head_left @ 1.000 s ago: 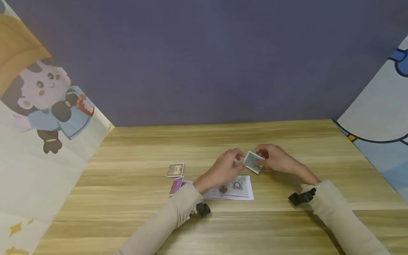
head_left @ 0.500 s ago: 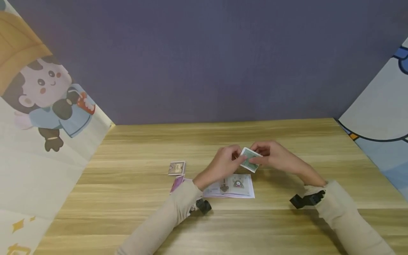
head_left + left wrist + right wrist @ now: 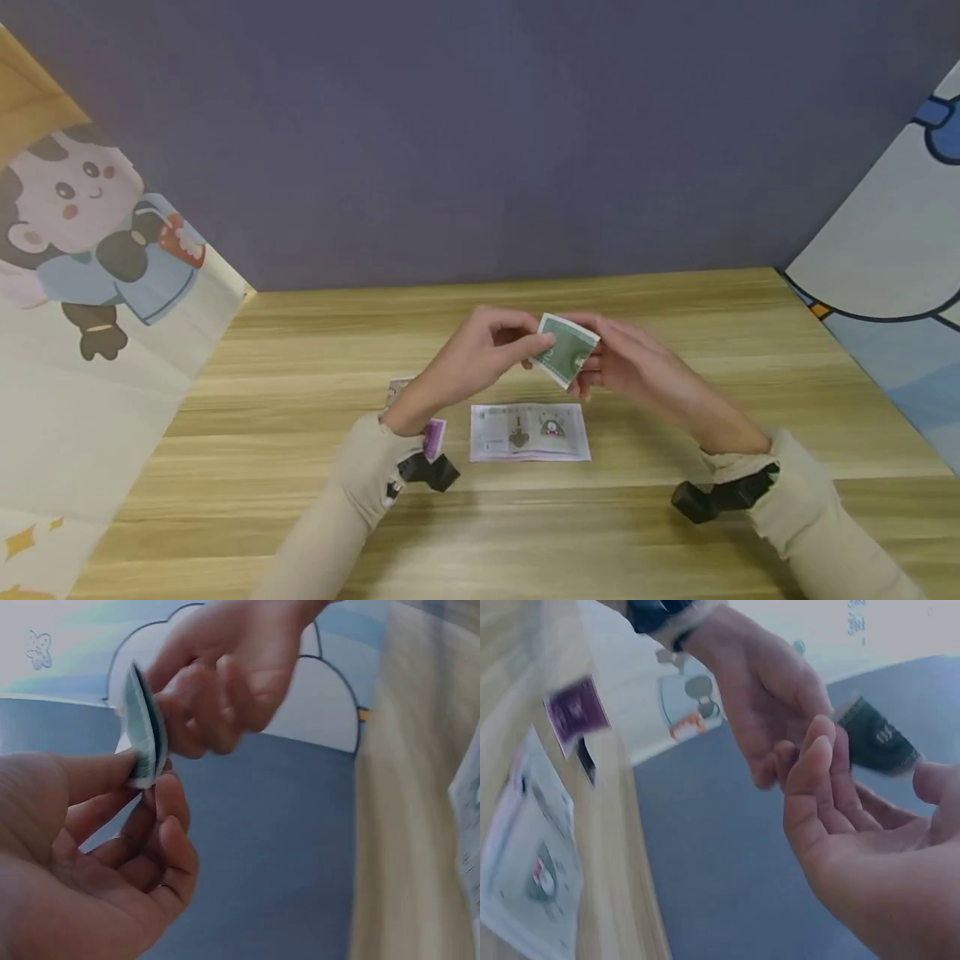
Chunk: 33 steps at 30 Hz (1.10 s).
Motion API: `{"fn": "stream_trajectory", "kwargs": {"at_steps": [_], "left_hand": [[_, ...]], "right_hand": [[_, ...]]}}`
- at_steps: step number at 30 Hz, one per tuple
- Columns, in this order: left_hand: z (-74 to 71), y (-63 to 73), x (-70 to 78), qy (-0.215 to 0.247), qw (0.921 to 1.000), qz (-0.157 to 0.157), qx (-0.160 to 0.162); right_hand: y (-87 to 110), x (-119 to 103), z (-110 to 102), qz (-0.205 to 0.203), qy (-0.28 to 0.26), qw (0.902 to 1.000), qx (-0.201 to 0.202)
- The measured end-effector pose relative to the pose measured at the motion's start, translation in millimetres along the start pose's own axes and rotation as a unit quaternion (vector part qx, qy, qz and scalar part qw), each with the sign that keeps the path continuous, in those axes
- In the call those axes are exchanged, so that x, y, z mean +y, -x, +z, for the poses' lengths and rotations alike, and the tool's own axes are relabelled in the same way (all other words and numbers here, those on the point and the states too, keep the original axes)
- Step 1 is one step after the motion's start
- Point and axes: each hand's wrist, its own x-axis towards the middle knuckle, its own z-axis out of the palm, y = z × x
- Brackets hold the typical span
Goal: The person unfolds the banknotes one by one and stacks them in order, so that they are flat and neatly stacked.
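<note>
The green note (image 3: pixel 566 354) is doubled over, so its folding looks well along, though it is not yet laid down; the pale note (image 3: pixel 495 433) on the bench (image 3: pixel 637 542), low centre, appears flat. The purple piece (image 3: pixel 434 439) and brown piece (image 3: pixel 397 388) lie left of centre, partly hidden. Mid-frame in the head view, the green note is raised and tilted, white-edged, its layers gaping slightly. The left hand (image 3: pixel 480 354) pinches its left edge; the right hand (image 3: pixel 641 367) is against its right side, grip unclear.
</note>
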Motion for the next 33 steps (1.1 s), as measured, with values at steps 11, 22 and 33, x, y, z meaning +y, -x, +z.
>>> {"fn": "stream_trajectory", "kwargs": {"at_steps": [11,22,33], "left_hand": [[0.0,20.8,-1.4,-0.115,0.9908,-0.001,0.071],[-7.5,45.4,-8.9,-0.100,0.9861,-0.016,0.132],[-13.7,62.0,-13.3,0.019,0.9960,-0.050,0.072]], "right_hand": [[-6.7,20.6,28.9,-0.011,0.107,0.9784,0.177],[-7.8,32.1,35.7,-0.066,0.249,0.9364,0.239],[-9.3,40.7,27.3,0.032,0.210,0.9693,0.124]]}}
